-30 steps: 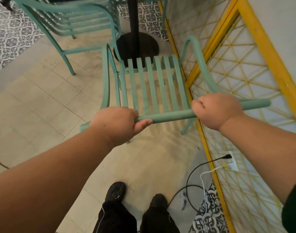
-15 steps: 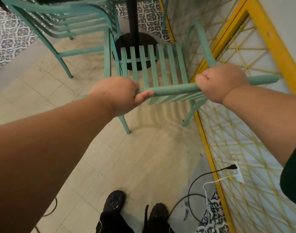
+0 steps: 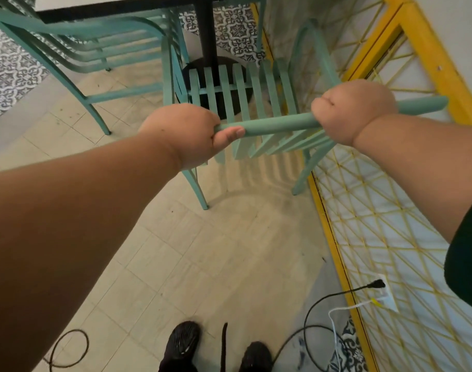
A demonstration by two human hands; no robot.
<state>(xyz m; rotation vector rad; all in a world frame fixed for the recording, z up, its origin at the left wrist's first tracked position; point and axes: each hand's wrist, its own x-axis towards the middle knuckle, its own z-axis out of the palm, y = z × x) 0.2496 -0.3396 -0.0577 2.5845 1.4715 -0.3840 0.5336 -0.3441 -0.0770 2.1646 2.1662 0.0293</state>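
— Well, does that chair [image 3: 240, 87] look heavy to you?

— Not very. Slatted metal, I'd guess: stiff, and light enough for two hands. The paint looks smooth, though, so a slack grip could slide. The top rail [image 3: 277, 126] is the sensible place to hold, one hand toward each end.

— And that's where the hands are?

— Yes. The left hand [image 3: 183, 132] is wrapped round the rail near its left end, with the thumb lying along the near side. The right hand [image 3: 355, 111] is a tight fist round it further right, and a stub of rail pokes out past it.

— Where's the chair itself?

— Out in front of the person, with the seat on the far side of the hands, facing the table post [image 3: 206, 36]. The yellow lattice [image 3: 390, 210] is close on its right. Whether it stands flat on the floor [image 3: 202, 264] or is tipped a little, I can't tell from here.
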